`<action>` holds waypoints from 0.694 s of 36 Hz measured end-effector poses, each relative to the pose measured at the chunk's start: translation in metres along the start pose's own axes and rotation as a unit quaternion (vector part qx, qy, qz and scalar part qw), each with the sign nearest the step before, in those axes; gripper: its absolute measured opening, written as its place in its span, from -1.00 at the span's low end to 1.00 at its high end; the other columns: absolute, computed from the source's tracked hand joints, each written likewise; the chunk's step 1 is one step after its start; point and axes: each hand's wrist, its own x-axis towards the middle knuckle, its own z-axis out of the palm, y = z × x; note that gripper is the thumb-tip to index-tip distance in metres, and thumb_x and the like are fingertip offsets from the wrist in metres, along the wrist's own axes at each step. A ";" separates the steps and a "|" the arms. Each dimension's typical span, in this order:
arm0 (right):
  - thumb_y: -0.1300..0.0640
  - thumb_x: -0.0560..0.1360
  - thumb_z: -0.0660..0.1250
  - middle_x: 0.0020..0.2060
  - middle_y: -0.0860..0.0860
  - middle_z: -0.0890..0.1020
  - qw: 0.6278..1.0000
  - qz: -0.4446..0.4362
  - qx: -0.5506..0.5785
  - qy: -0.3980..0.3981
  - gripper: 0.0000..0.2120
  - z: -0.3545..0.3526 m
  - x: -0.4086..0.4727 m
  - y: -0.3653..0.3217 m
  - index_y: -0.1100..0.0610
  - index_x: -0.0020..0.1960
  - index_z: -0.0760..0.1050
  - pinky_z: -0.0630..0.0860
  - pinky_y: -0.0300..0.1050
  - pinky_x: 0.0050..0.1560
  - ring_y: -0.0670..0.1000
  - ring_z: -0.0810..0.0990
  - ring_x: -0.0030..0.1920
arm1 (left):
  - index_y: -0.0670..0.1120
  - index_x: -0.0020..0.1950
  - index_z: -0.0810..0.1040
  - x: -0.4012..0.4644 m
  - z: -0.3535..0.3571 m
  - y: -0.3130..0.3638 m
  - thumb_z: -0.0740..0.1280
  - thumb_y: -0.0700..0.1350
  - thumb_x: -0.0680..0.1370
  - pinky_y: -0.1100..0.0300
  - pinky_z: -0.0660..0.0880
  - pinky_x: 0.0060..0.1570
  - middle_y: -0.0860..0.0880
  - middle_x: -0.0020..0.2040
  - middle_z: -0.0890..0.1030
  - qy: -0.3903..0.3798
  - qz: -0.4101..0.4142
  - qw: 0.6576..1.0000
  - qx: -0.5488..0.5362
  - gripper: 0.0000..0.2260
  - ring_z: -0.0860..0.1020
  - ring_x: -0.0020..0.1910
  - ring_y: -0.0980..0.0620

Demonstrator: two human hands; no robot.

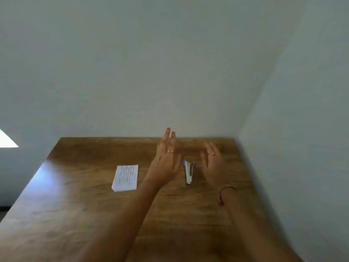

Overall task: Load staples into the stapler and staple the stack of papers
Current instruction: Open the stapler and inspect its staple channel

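The slim white-and-metal stapler (189, 173) is laid flat on the brown wooden table (75, 205). The left hand (166, 159) and right hand (212, 163) are held empty on either side of it, fingers extended, apparently for pickup. The white paper stack (126, 178) is placed left of the stapler, well apart.

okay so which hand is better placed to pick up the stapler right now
Probably either: the stapler lies between them. The right hand looks slightly lower beside it; the left hand is raised, nearer the papers. Both are open.
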 end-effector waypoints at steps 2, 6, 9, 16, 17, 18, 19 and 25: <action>0.30 0.56 0.22 0.19 0.17 0.56 0.999 0.039 0.009 -0.006 -0.71 0.003 -0.006 0.007 0.23 0.27 0.48 0.33 -0.32 0.12 0.13 0.56 0.14 | -0.22 0.55 0.06 -0.011 0.016 0.004 0.27 -0.23 0.57 0.16 0.15 0.42 -0.23 0.49 0.13 -0.013 -0.117 0.989 -0.093 -0.39 0.22 0.46 -0.15; 0.25 0.56 0.26 0.00 0.16 0.64 0.993 0.078 0.013 -0.082 -0.82 0.014 -0.021 0.021 0.23 0.11 0.58 0.46 -0.09 0.01 0.14 0.61 -0.02 | -0.15 0.54 0.13 -0.032 0.050 0.020 0.25 -0.19 0.58 0.17 0.39 0.21 -0.10 0.31 0.31 -0.007 -0.329 0.925 -0.191 -0.45 0.44 0.16 0.01; 0.18 0.57 0.26 -0.02 0.09 0.67 0.988 0.114 0.053 -0.093 -0.81 0.021 -0.025 0.027 0.19 0.11 0.58 0.52 -0.01 0.03 0.07 0.61 -0.01 | -0.23 0.39 0.35 -0.039 0.066 0.024 0.25 -0.20 0.57 0.14 0.41 0.11 -0.08 0.14 0.40 -0.003 -0.396 0.899 -0.188 -0.61 0.49 0.13 -0.08; 0.07 0.55 0.30 -0.01 0.07 0.65 0.961 0.223 0.110 -0.118 -0.67 0.033 -0.021 0.039 0.15 0.27 0.49 0.52 -0.21 -0.09 -0.06 0.60 -0.09 | -0.17 0.23 0.51 -0.037 0.082 0.019 0.28 -0.09 0.59 0.05 0.50 0.12 -0.11 0.17 0.51 -0.025 -0.405 0.897 -0.177 -0.74 0.55 0.06 -0.03; 0.05 0.54 0.31 -0.04 0.06 0.65 0.962 0.220 0.104 -0.127 -0.61 0.034 -0.019 0.039 0.15 0.32 0.45 0.51 -0.20 -0.11 -0.04 0.60 -0.11 | -0.16 0.25 0.51 -0.037 0.083 0.019 0.27 -0.07 0.59 0.08 0.50 0.12 -0.10 0.18 0.51 -0.027 -0.402 0.899 -0.172 -0.72 0.55 0.05 0.00; 0.03 0.53 0.32 -0.08 0.04 0.64 0.962 0.214 0.098 -0.140 -0.56 0.034 -0.017 0.039 0.13 0.37 0.40 0.51 -0.17 -0.12 -0.01 0.60 -0.12 | -0.14 0.27 0.51 -0.037 0.083 0.019 0.27 -0.06 0.60 0.14 0.48 0.09 -0.09 0.17 0.50 -0.022 -0.396 0.903 -0.167 -0.72 0.54 0.04 0.03; 0.01 0.53 0.31 -0.12 0.02 0.63 0.961 0.209 0.093 -0.155 -0.51 0.034 -0.015 0.039 0.12 0.41 0.36 0.52 -0.14 -0.13 0.00 0.60 -0.14 | -0.13 0.27 0.52 -0.037 0.084 0.019 0.26 -0.06 0.60 0.18 0.46 0.05 -0.09 0.16 0.50 -0.020 -0.387 0.908 -0.158 -0.72 0.54 0.03 0.04; -0.02 0.51 0.34 -0.24 -0.11 0.59 0.945 0.206 0.090 -0.238 -0.55 0.029 -0.005 0.037 0.07 0.36 0.41 0.52 -0.14 -0.12 -0.07 0.59 -0.17 | -0.09 0.26 0.54 -0.038 0.088 0.021 0.26 -0.05 0.60 0.09 0.47 0.10 -0.09 0.14 0.52 -0.036 -0.372 0.919 -0.123 -0.73 0.53 0.09 -0.01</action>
